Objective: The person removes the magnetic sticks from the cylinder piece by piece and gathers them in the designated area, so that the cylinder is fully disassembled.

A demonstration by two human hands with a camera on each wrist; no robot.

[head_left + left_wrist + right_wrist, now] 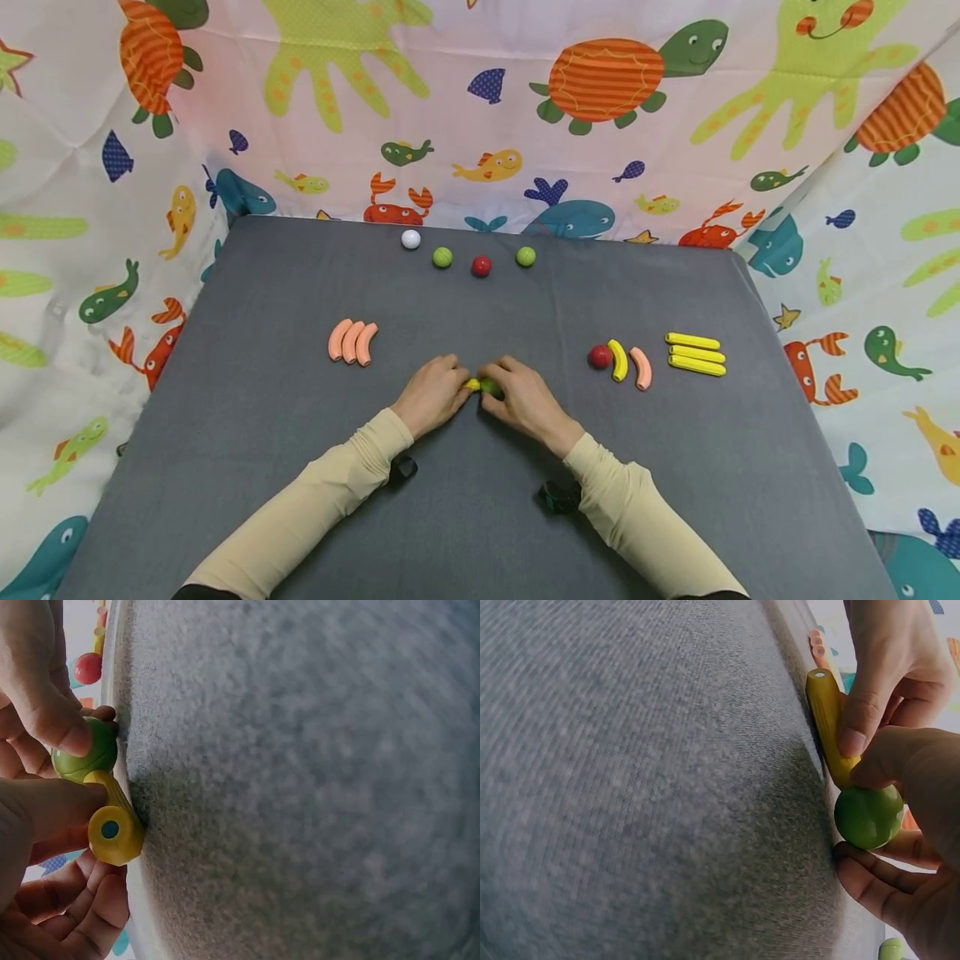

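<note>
At the middle of the table, my left hand [431,393] pinches a straight yellow stick [826,720] between thumb and fingers. The stick has a small round hole in its end, seen in both wrist views. My right hand [525,400] holds a glossy green ball [868,817] between thumb and fingertips. One end of the yellow stick meets the green ball. Whether the two are joined cannot be told, since the fingers cover part of the contact. Both pieces are held low, close to the grey cloth, and in the head view the hands nearly touch.
Three curved pink sticks [352,342] lie left. A white ball [410,239], two green balls [442,257] and a red ball [481,266] sit at the back. Right are another red ball [600,357], a curved yellow stick [618,360], a curved pink stick [641,368] and three straight yellow sticks [697,354].
</note>
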